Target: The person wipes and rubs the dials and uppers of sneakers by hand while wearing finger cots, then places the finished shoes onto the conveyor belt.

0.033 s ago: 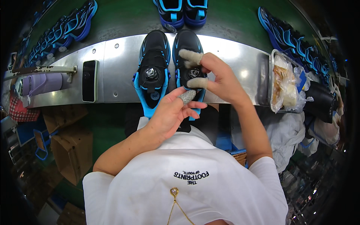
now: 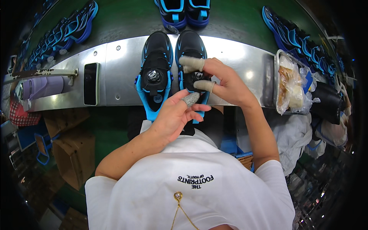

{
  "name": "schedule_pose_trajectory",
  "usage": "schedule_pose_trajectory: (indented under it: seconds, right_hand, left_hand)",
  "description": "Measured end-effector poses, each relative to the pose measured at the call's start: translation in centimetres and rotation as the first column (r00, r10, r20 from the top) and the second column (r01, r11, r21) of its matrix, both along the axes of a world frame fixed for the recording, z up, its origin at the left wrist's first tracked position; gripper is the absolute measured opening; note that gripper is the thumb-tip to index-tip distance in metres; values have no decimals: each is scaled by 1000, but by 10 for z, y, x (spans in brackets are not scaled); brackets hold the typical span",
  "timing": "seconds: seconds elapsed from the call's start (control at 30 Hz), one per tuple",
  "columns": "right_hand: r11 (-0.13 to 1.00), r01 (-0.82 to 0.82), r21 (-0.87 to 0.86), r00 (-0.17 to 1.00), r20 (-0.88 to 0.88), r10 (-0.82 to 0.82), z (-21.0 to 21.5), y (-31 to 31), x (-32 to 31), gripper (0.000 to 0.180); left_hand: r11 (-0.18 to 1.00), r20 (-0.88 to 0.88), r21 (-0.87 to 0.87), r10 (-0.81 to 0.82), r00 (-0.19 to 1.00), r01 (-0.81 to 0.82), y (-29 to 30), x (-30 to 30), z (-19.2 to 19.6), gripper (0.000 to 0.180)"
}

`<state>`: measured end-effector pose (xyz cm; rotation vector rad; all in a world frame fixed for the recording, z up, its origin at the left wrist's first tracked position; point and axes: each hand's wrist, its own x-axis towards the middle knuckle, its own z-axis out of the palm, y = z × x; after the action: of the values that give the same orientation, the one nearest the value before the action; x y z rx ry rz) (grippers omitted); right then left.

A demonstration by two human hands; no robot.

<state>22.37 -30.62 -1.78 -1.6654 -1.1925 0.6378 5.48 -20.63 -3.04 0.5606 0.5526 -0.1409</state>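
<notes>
Two black sneakers with bright blue trim stand side by side in front of me, toes pointing away: a left sneaker [image 2: 156,51] and a right sneaker [image 2: 189,41]. Each has a round lacing dial on its tongue. My right hand [image 2: 226,82], with beige finger cots, closes thumb and fingers around the right sneaker's dial [image 2: 198,75]. At that sneaker's heel opening, my left hand [image 2: 172,115] grips the collar; a grey cot covers one bent finger, and its other fingers curl over the opening. Nothing touches the left sneaker's dial [image 2: 153,75].
The shoes stand on a metal ledge [image 2: 122,73] beside a green belt [image 2: 126,17]. Another pair of sneakers [image 2: 197,15] sits beyond, with rows at both sides. A phone [image 2: 91,84] and purple bottle [image 2: 48,84] are left; a tray of wrapped food [image 2: 278,80] is right.
My right fingertips have shifted slightly toward me and closer together around the dial. My left hand has stayed in place at the heel.
</notes>
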Motion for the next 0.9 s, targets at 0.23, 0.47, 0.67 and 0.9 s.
schedule_pose_trajectory:
  seconds: [0.23,0.47,0.67,0.9]
  right_hand:
    - [998,53,-24,998,47,-52,0,-1,-2,51]
    - [995,56,-83,992,114,-46,-5,-4,-8,52]
    - [999,5,46,999,35,-6,-7,1,2,46]
    - [988,141,65,952,265,-154,-14,0,-13,48]
  left_hand:
    - [999,-12,0,52,999,-52,-4,2,6,27]
    - [999,-17,-10,51,999,-52,-4,0,-1,28]
    - [999,-31,-1,40,999,-40,-4,1,5,26]
    - [998,-20,-12,62,998,-62,-4,1,1,29]
